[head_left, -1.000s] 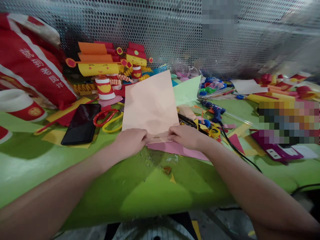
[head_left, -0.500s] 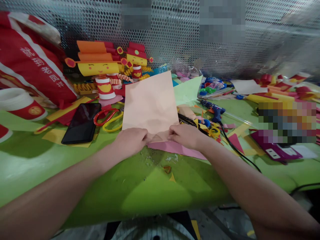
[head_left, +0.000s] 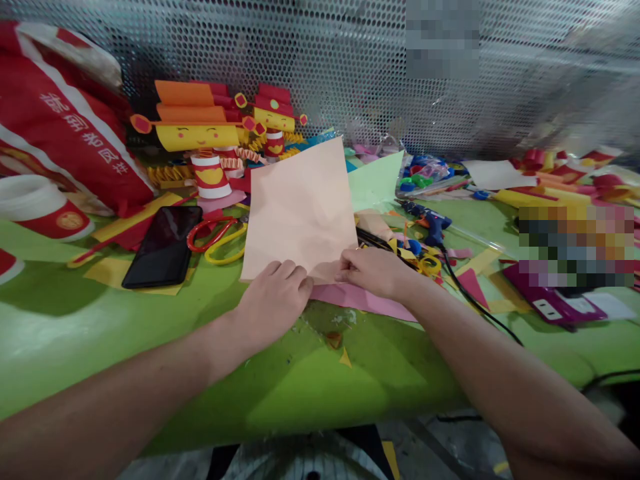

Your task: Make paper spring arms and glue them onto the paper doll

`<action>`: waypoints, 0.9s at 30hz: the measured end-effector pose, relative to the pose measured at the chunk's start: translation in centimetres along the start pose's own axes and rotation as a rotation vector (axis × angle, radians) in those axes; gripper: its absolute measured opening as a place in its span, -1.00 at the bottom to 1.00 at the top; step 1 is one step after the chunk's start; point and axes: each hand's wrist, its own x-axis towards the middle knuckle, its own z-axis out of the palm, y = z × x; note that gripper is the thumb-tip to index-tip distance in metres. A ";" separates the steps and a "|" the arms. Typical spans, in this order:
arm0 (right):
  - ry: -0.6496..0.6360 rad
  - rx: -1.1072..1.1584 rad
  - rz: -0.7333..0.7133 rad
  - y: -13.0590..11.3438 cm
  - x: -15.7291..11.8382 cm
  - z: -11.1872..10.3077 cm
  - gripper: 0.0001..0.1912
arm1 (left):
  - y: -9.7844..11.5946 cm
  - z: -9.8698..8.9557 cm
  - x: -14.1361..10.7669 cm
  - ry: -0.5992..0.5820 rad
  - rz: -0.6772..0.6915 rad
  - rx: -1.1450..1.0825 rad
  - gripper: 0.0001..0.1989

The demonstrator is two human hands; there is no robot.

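A peach-coloured sheet of paper [head_left: 300, 207] lies in front of me, its near edge running under both hands. My left hand [head_left: 275, 293] is closed at the near left part of that edge, fingers curled and thumb toward the middle. At the near right part, my right hand [head_left: 367, 270] pinches the same edge between thumb and fingers. Under the sheet and my right hand, a pink sheet of paper [head_left: 365, 301] sticks out toward me. A light green sheet of paper [head_left: 377, 180] shows behind the peach one.
Left of the sheet are red-and-yellow-handled scissors [head_left: 217, 243], a black phone [head_left: 163, 247] and a paper cup [head_left: 45, 207]. Paper figures [head_left: 200, 137] stand behind. To the right lie a blue glue gun [head_left: 433, 223] with its cord, paper scraps and a purple power strip [head_left: 550, 297].
My left hand has shifted slightly right and toward me along the near edge, uncovering the sheet's near left corner. My right hand has hardly moved.
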 end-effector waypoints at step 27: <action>0.206 -0.323 -0.477 -1.8 -2.1 1.5 -0.81 | 2.9 0.0 -1.2 -0.159 -0.189 -0.072 -0.47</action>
